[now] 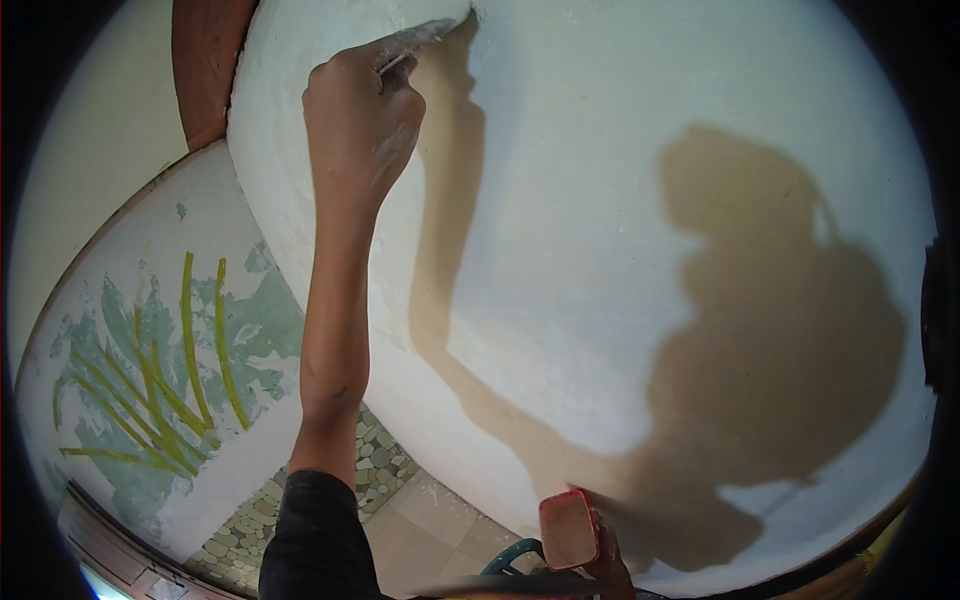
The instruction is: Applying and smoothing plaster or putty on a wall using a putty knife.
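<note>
At the far left stood a painted wall [150, 340] with green and yellow leaf shapes, and below it a strip of pebble flooring [375, 470] beside pale floor tiles [430, 530]. Just right of these, the left hand [360, 120] was raised high on a straight, outstretched arm with a dark sleeve [315, 540] at the shoulder end. Its fingers were clamped around the handle of a putty knife [425, 38], whose blade tip touched the white plastered wall [600, 200] near the top of the view. The knife looked light and stiff, its blade thin and caked with white filler, so probably a little slippery; the handle seemed the sensible place to grip it, as the hand did. The arm's shadow [450, 200] fell on the plaster just beside it. Lower and to the right, the right hand [605, 565] held a small red-edged board [568, 528] low by the wall, fingers closed on it from behind. It appeared light and rigid, with a smear of filler on its face
</note>
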A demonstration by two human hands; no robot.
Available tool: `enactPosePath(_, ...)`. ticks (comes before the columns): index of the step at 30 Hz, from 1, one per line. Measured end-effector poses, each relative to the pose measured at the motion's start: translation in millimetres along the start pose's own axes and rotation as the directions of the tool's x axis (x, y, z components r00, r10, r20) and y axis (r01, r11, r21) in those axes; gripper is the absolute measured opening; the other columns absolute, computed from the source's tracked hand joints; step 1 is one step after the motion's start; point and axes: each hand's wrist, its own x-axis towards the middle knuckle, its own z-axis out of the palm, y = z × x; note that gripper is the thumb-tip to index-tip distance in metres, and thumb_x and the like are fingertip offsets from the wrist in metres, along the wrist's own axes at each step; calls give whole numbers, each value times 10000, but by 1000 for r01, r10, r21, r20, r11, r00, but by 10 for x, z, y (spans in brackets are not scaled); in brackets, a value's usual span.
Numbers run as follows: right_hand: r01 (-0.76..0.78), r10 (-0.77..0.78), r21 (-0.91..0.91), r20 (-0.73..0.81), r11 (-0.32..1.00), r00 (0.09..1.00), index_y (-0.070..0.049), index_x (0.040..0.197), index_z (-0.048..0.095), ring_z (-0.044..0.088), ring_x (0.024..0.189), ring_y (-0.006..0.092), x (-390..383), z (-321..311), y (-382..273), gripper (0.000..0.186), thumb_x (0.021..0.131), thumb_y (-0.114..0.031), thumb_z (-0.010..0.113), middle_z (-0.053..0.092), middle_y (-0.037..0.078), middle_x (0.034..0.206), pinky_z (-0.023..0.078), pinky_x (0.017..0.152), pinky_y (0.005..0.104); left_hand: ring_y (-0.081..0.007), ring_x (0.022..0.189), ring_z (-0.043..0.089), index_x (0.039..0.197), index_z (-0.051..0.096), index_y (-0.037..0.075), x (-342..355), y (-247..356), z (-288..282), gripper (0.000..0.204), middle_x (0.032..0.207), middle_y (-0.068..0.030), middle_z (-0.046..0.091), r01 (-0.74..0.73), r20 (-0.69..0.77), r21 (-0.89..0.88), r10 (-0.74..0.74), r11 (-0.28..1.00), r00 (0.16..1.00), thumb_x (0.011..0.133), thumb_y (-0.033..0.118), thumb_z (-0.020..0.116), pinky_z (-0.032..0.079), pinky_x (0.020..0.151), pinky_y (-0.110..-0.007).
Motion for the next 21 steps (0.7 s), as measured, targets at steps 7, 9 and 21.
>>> enactPosePath(7, 11, -11, 3, 19, 1000, 1000, -111, 1380, 580, 656, 1160, 250, -31, 289, -117, 422, 1070, -373, 467, 666, 79, 1292, 548, 987, 449, -429, 749, 674, 1126, 772, 82, 168, -80, -127, 410, 824, -241, 704, -112, 89, -135, 125, 984, 988, 773, 11, 576, 553, 750, -412)
enactPosePath(9, -34, 34, 22, 6, 999, 999, -108, 1392, 571, 652, 1169, 252, 11, 318, -151, 432, 1067, -374, 470, 658, 79, 1307, 550, 985, 451, -195, 947, 730, 1187, 719, -18, 240, 38, -148, 335, 1033, -199, 768, -22, 13, 3, 22, 1000, 1000, 901, -14, 544, 517, 878, -285)
enactPosePath(21, 84, -73, -120, 95, 989, 993, -76, 1542, 403, 607, 1277, 313, 51, -23, -10, 791, 977, -612, 541, 553, 134, 1461, 537, 1037, 540, -385, 765, 694, 1168, 784, 203, -235, 183, -73, 524, 852, -184, 726, -113, 56, 42, 111, 993, 992, 753, -21, 554, 563, 733, -422)
